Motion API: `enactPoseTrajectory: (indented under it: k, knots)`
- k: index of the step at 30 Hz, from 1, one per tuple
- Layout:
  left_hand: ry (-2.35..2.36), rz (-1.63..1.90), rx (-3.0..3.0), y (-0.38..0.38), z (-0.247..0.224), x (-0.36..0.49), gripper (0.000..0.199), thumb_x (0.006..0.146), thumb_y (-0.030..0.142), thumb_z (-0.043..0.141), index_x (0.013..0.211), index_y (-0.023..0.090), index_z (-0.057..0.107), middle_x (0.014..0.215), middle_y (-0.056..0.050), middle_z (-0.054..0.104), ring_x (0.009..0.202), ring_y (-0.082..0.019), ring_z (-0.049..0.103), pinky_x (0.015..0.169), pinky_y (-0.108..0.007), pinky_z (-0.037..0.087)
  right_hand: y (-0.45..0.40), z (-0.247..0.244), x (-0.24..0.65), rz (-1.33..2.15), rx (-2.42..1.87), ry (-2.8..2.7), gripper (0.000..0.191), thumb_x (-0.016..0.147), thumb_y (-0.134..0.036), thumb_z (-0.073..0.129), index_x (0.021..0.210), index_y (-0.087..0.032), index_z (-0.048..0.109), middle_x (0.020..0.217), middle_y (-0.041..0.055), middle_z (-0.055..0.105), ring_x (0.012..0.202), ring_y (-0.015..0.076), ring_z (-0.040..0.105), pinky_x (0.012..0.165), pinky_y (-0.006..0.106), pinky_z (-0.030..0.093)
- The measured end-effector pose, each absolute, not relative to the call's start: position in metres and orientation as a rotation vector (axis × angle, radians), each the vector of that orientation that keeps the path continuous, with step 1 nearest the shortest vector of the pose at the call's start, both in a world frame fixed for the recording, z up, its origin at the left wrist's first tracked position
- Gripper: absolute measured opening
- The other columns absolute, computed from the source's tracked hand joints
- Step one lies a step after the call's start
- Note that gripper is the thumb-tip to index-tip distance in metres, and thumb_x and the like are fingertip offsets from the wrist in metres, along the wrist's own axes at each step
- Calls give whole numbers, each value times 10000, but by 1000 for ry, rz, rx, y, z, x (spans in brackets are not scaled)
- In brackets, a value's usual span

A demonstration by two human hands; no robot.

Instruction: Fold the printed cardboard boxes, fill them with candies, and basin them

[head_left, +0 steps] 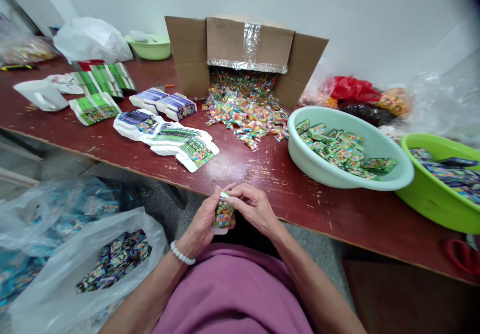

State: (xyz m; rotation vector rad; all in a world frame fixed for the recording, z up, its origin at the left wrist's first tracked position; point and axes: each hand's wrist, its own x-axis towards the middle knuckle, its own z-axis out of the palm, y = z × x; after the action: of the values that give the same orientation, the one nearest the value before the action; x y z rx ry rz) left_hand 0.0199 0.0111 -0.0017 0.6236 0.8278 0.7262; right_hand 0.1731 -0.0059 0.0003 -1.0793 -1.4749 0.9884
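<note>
Just off the table's front edge, my left hand point(205, 219) is closed around a small green printed candy box point(224, 215). A white flap sticks out at the box's lower end. My right hand point(255, 205) pinches the box's upper end, thumb and fingertips against the white flap there. Ahead on the table lie flat, unfolded cartons point(180, 141), fanned out in green and blue prints. Behind them, small wrapped candies point(251, 114) spill from a cardboard box point(247, 44) tipped on its side. What the held box contains is hidden.
Right of the candies, a pale blue basin point(348, 181) holds filled green boxes; beside it stands a lime green basin point(435, 209) of blue ones. At left are stacked cartons point(105, 80), a white mug point(41, 95) and, on the floor, a plastic bag point(48, 284) containing dark boxes. Red scissors point(463, 256) lie far right.
</note>
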Motion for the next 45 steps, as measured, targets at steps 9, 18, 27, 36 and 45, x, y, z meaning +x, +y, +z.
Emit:
enactPoseTrajectory:
  k: [9, 18, 27, 36, 45]
  knots:
    - [938, 727, 685, 8, -4, 23, 608, 831, 679, 606, 1005, 109, 728, 616, -42, 675, 470, -140, 622, 456, -228, 514, -5, 1, 173, 742, -1115, -1662, 81, 924, -262, 652, 958, -263, 726, 1000, 42, 757, 957, 213, 676, 909, 371, 479]
    - [824, 730, 584, 13, -3, 20, 513, 884, 580, 613, 1254, 226, 639, 794, -24, 718, 544, -150, 676, 498, -272, 574, -8, -11, 170, 1018, -1123, -1494, 202, 875, -234, 671, 1071, -265, 706, 1077, 31, 695, 894, 182, 634, 796, 312, 502]
    - [739, 744, 425, 16, 1, 16, 453, 917, 436, 621, 1319, 226, 621, 888, -63, 757, 567, -181, 700, 541, -342, 622, -5, -11, 168, 1179, -1172, -1291, 274, 819, -303, 751, 1087, -262, 707, 974, 3, 702, 656, 120, 588, 614, 246, 491]
    - [728, 728, 442, 19, -4, 15, 536, 901, 541, 600, 1306, 191, 623, 703, -55, 717, 520, -199, 678, 474, -312, 576, -4, 3, 161, 1243, -1106, -1154, 275, 804, -329, 772, 1036, -248, 649, 1104, 30, 726, 831, 162, 670, 694, 271, 549]
    - [748, 830, 957, 13, -9, 9, 645, 827, 462, 734, 1405, 226, 568, 1003, -59, 700, 683, -123, 618, 608, -217, 500, -10, 4, 168, 1240, -1178, -1289, 221, 877, -397, 686, 1011, -225, 728, 832, 22, 731, 679, 172, 671, 664, 304, 541]
